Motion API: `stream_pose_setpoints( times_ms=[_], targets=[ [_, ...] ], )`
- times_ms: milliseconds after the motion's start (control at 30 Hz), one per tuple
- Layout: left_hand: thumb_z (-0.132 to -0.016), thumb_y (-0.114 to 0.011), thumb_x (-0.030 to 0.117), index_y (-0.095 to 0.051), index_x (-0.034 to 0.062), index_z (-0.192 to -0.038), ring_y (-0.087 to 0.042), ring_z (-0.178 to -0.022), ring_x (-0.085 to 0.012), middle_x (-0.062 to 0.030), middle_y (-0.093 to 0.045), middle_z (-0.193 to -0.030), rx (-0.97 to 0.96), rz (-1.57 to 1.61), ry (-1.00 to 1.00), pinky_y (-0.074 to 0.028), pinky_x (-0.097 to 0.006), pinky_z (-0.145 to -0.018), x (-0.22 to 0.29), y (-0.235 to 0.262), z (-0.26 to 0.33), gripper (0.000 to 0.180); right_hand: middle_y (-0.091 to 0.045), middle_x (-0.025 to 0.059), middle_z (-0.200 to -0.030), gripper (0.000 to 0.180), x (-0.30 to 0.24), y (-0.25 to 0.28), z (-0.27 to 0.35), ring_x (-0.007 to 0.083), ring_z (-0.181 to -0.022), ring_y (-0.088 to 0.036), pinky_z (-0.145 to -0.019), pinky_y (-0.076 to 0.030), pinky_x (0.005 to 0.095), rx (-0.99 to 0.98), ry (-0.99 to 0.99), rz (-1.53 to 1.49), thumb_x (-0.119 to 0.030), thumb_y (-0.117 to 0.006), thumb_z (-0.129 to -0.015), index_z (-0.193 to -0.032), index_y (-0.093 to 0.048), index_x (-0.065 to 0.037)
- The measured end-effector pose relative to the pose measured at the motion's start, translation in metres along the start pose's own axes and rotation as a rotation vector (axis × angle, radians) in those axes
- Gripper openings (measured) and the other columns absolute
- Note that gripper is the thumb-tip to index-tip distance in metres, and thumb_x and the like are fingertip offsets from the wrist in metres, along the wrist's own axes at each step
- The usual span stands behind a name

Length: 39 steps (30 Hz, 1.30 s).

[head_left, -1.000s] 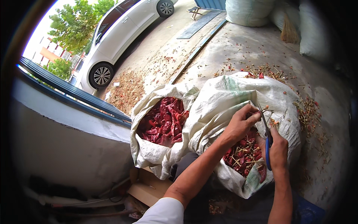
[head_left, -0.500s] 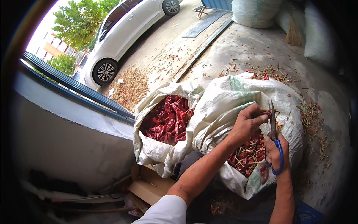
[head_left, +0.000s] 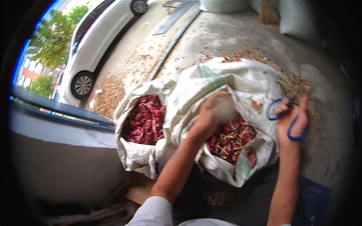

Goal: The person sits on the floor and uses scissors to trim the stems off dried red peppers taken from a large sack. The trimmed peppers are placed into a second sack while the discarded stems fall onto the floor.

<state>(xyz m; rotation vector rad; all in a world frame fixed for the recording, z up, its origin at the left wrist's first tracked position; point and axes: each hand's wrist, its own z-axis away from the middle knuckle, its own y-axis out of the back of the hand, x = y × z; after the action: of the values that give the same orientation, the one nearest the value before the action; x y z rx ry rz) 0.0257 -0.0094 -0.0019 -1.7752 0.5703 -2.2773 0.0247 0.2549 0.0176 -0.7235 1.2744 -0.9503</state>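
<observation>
Over the opening of the right-hand white woven sack (head_left: 260,77) is my left hand (head_left: 208,119); a pale smear covers its fingers, so what they hold, if anything, is hidden. Below it lie dried red chili peppers with straw-coloured stems (head_left: 235,140). One dark red chili (head_left: 251,158) rests on the sack's folded rim. My right hand (head_left: 293,122), right of this sack, holds scissors (head_left: 297,138) by their blue handle loops; the blades do not show clearly. A second white sack (head_left: 136,155) on the left is filled with dark red chilies (head_left: 145,118).
Stems and chili scraps (head_left: 293,86) litter the concrete around the sacks. A low wall (head_left: 64,162) stands left, with a cardboard box (head_left: 139,193) beside it. Full white sacks (head_left: 226,4) and a straw broom (head_left: 268,13) are at the back; a white car (head_left: 96,37) is parked far left.
My hands have moved apart: the left lowered toward the sack opening, the right swung outward and up with the scissors. The chili between them at the blades is out of sight. The view has shifted.
</observation>
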Motion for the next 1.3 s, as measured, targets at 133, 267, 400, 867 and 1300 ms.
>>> stream_pose_setpoints(
  times_ms=[133, 267, 400, 867, 1300],
  targets=[
    [-0.097, -0.059, 0.007, -0.060, 0.0096, -0.111, -0.064, -0.086, -0.0119, -0.0035, -0.067, -0.105, 0.071, -0.282, 0.083, -0.049, -0.025, -0.067, 0.004, -0.015, -0.006, 0.015, -0.059, 0.0068, -0.079, 0.050, 0.023, 0.005, 0.005, 0.0169, -0.070, -0.058, -0.065, -0.049, 0.0315, 0.105, -0.188, 0.281, -0.055, -0.069, -0.090, -0.102, -0.058, -0.007],
    [-0.095, -0.057, 0.003, -0.060, 0.0073, -0.111, -0.055, -0.073, -0.0079, -0.0031, -0.067, -0.102, 0.036, -0.465, 0.075, -0.045, -0.023, -0.062, -0.001, -0.009, -0.002, 0.017, -0.059, 0.0051, -0.079, 0.052, 0.016, -0.005, 0.008, 0.0146, -0.068, -0.056, -0.064, -0.049, 0.0303, 0.060, -0.126, 0.409, -0.051, -0.072, -0.088, -0.104, -0.056, -0.005],
    [-0.090, -0.064, 0.007, -0.063, 0.0066, -0.104, -0.053, -0.070, -0.0098, -0.0031, -0.065, -0.092, -0.020, -0.784, 0.224, -0.045, -0.026, -0.062, -0.011, 0.001, -0.009, 0.014, -0.060, 0.0047, -0.078, 0.048, 0.016, 0.002, 0.006, 0.0139, -0.065, -0.058, -0.060, -0.051, 0.0318, 0.096, -0.116, 0.307, -0.049, -0.074, -0.088, -0.101, -0.056, -0.006],
    [-0.079, -0.071, 0.008, -0.062, -0.0006, -0.105, -0.065, -0.094, -0.0440, -0.0260, -0.068, -0.093, -0.321, -1.659, 0.043, -0.051, -0.049, -0.082, -0.094, 0.030, -0.021, 0.029, -0.057, 0.0061, -0.074, 0.048, 0.031, -0.005, 0.007, 0.0129, -0.060, -0.056, -0.052, -0.049, 0.0297, 0.142, -0.119, 0.340, -0.050, -0.076, -0.086, -0.091, -0.057, -0.006],
    [-0.090, -0.068, 0.012, -0.065, 0.0036, -0.106, -0.064, -0.072, -0.0225, -0.0111, -0.069, -0.085, -0.050, -1.028, 0.090, -0.052, -0.033, -0.067, -0.040, 0.008, -0.022, 0.019, -0.067, 0.0156, -0.077, 0.040, 0.070, 0.025, 0.005, 0.0282, -0.073, -0.066, -0.074, -0.053, 0.0381, 0.055, 0.016, 1.173, -0.037, -0.076, -0.083, -0.090, -0.062, 0.000]
  ],
)
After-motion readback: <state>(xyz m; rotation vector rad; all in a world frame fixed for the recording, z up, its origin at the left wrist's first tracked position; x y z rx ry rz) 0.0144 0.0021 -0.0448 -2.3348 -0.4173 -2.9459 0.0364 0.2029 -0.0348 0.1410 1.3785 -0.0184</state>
